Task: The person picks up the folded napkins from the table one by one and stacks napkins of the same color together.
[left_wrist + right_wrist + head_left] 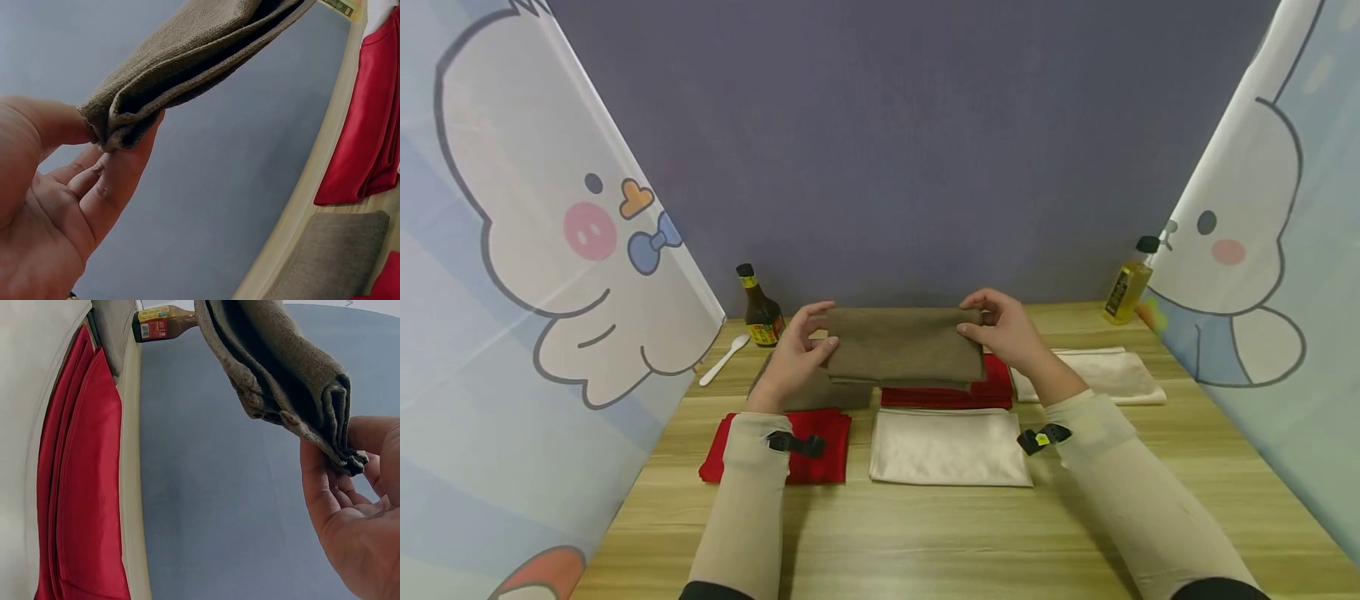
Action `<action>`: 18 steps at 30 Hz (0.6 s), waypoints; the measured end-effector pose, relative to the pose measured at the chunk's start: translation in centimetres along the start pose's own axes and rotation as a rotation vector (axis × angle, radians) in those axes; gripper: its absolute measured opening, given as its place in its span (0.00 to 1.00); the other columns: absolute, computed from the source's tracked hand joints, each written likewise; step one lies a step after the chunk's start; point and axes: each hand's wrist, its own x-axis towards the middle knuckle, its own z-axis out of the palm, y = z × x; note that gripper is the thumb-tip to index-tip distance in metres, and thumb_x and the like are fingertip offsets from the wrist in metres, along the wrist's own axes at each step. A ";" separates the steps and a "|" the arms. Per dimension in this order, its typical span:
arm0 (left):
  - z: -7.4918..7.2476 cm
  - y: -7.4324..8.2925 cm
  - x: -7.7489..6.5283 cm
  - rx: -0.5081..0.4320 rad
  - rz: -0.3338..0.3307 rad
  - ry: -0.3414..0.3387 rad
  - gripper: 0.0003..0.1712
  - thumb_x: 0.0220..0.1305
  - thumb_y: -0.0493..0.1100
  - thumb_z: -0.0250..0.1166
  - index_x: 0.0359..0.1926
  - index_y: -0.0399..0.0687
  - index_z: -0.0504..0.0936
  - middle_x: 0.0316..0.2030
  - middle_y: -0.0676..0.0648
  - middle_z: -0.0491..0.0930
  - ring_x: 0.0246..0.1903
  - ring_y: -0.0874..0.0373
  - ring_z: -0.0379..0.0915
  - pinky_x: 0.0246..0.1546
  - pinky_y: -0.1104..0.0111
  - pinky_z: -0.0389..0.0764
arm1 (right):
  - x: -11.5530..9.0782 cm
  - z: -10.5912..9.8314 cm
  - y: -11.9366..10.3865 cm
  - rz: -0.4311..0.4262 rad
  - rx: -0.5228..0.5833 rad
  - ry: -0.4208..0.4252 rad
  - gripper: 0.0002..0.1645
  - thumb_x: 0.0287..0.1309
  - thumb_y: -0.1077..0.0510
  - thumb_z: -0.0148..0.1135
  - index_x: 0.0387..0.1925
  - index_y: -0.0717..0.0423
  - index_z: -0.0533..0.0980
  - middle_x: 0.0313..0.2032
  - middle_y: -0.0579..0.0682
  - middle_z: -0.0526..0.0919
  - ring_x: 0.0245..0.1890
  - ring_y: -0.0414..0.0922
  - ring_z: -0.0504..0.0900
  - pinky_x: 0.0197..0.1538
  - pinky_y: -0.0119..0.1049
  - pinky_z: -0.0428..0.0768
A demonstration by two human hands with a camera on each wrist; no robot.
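A folded brown cloth (906,343) hangs in the air between both hands, its layers stacked and its near side drooping a little. My left hand (797,354) pinches its left end between thumb and fingers; the left wrist view shows the cloth's folded edge (187,69) caught there. At the other end my right hand (1006,332) pinches a corner the same way. Below the held cloth lie a second brown cloth (827,392) and a folded red cloth (940,397), both partly hidden by it.
Nearer me lie another red cloth (820,454), under the left forearm, and a white cloth (951,448). A second white cloth (1108,377) is at the right. A white spoon (724,361) and dark sauce bottle (763,310) stand back left, an oil bottle (1129,285) back right.
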 end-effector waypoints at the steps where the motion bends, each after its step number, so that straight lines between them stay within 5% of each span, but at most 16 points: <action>1: -0.1 -0.1 0.0 -0.011 -0.005 0.003 0.34 0.76 0.29 0.60 0.77 0.51 0.64 0.64 0.39 0.73 0.44 0.53 0.84 0.37 0.71 0.80 | 0.1 0.1 0.0 0.002 -0.003 0.001 0.18 0.63 0.63 0.75 0.53 0.58 0.80 0.53 0.56 0.82 0.38 0.50 0.81 0.32 0.34 0.79; 6: -0.6 -0.7 0.0 -0.067 -0.029 0.034 0.33 0.75 0.28 0.60 0.76 0.49 0.66 0.63 0.37 0.74 0.38 0.55 0.83 0.33 0.71 0.80 | 0.6 0.8 -0.2 0.016 0.022 -0.015 0.19 0.63 0.65 0.74 0.54 0.61 0.79 0.52 0.59 0.82 0.37 0.46 0.80 0.35 0.32 0.79; 18: -1.6 -1.2 -0.4 0.033 -0.070 0.085 0.26 0.75 0.30 0.62 0.69 0.47 0.76 0.64 0.37 0.75 0.32 0.56 0.79 0.31 0.70 0.81 | 1.7 1.9 0.4 0.042 0.055 -0.084 0.21 0.65 0.62 0.74 0.56 0.60 0.79 0.58 0.58 0.81 0.45 0.50 0.80 0.42 0.35 0.80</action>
